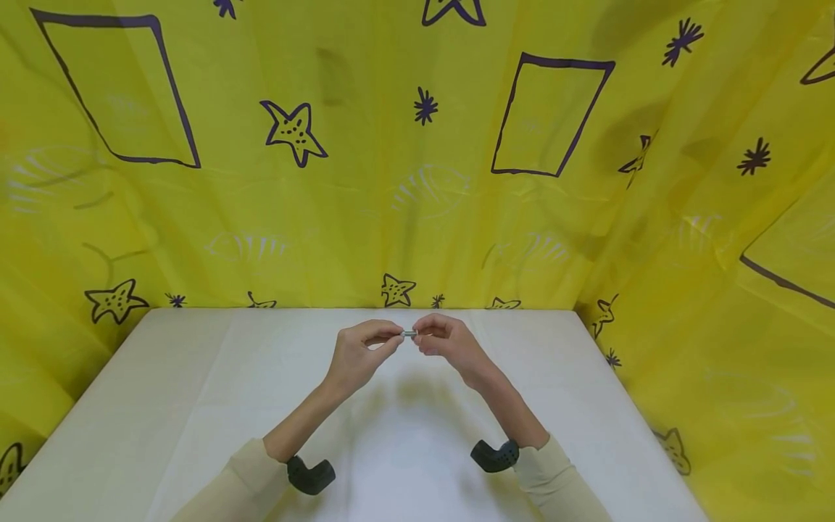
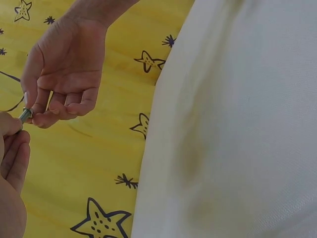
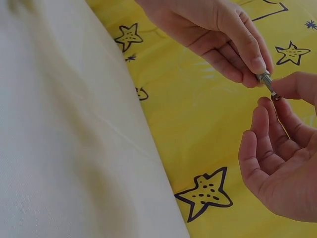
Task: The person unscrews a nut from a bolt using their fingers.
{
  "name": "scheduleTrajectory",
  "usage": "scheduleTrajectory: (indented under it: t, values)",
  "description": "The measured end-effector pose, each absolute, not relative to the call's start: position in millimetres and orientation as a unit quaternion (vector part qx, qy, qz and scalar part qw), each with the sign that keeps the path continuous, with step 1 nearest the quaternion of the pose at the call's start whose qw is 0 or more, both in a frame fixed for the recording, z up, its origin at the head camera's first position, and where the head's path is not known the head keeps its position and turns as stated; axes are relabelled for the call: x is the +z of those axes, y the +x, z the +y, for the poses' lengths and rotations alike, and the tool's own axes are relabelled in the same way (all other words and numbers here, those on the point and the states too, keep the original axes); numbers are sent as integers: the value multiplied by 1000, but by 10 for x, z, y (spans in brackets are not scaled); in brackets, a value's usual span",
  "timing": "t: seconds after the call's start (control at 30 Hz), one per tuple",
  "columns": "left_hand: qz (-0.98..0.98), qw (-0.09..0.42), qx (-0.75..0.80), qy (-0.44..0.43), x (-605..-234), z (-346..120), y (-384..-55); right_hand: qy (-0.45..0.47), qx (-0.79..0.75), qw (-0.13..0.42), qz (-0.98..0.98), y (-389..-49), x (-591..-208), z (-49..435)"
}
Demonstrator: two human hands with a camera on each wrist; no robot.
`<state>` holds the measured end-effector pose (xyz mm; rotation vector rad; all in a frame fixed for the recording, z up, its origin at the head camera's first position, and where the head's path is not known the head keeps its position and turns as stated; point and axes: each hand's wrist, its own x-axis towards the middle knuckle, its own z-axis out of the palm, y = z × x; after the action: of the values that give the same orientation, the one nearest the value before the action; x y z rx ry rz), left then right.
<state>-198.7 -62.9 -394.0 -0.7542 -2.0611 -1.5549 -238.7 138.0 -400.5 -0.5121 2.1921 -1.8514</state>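
Note:
A small silvery metal bolt point(image 1: 409, 333) is held up between the two hands, over the far part of the table. My left hand point(image 1: 359, 357) pinches one end of it between thumb and fingers. At the opposite end, the thumb and forefinger of my right hand point(image 1: 457, 348) grip a small dark ring-like piece point(image 3: 276, 97), seen in the right wrist view. Ridges like a thread show along the bolt point(image 3: 266, 80) there. The other fingers of the right hand point(image 3: 282, 158) are loosely bent, and its palm faces up.
A white-covered table point(image 1: 215, 406) lies beneath both arms, with their soft shadows on it. Yellow curtains point(image 1: 365, 217) printed with starfish and frames stand behind and at both sides. Dark curved wrist mounts point(image 1: 312, 475) sit at the sleeve cuffs.

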Motion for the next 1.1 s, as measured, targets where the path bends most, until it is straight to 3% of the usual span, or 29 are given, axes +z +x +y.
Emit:
scheduleTrajectory:
  t: [0.27, 0.6, 1.1]
  values:
    - [-749, 219, -564, -270, -3940, -628, -1992, -191, -633, 107, 742, -2393, -4008, 1391]
    - [-747, 218, -567, -268, -3929, -617, -1989, -142, -626, 145, 753, -2370, -3943, 1383]
    - [-749, 221, -564, -269, -3937, -631, -1992, -174, -639, 125, 739, -2375, -3978, 1388]
